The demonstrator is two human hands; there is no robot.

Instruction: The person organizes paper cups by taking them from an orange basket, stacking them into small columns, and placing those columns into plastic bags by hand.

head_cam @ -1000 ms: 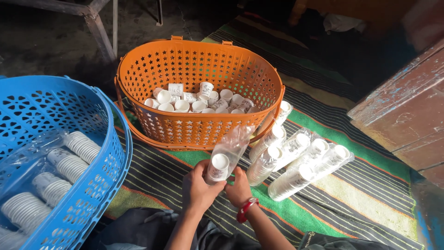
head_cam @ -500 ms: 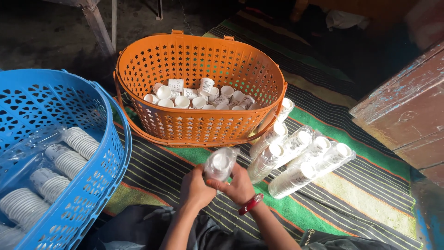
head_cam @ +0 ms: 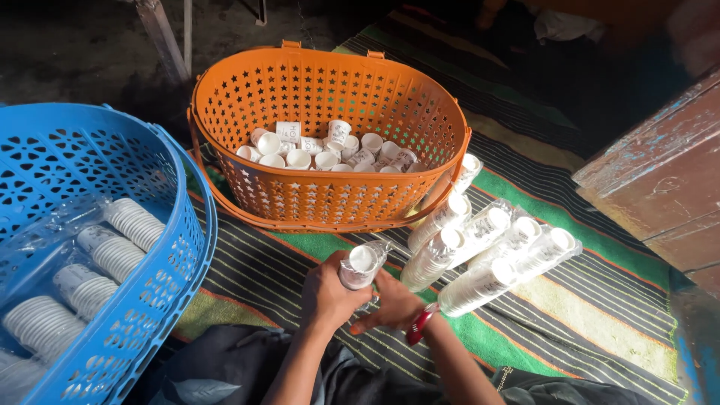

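With both the left hand (head_cam: 330, 289) and right hand (head_cam: 390, 304) clamped on the plastic-sleeved stack of white cups (head_cam: 360, 264), keep it upright, probably twisting the wrap snug

Clear plastic sleeves of stacked white cups (head_cam: 480, 251) lie on the striped mat (head_cam: 600, 300), more in the blue basket (head_cam: 161, 300).

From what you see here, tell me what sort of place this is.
Probably an informal floor-level packing spot, at home or in a small workshop. A striped woven mat covers the ground, an orange basket holds loose small white cups, and both hands grip a plastic-wrapped sleeve of cups.
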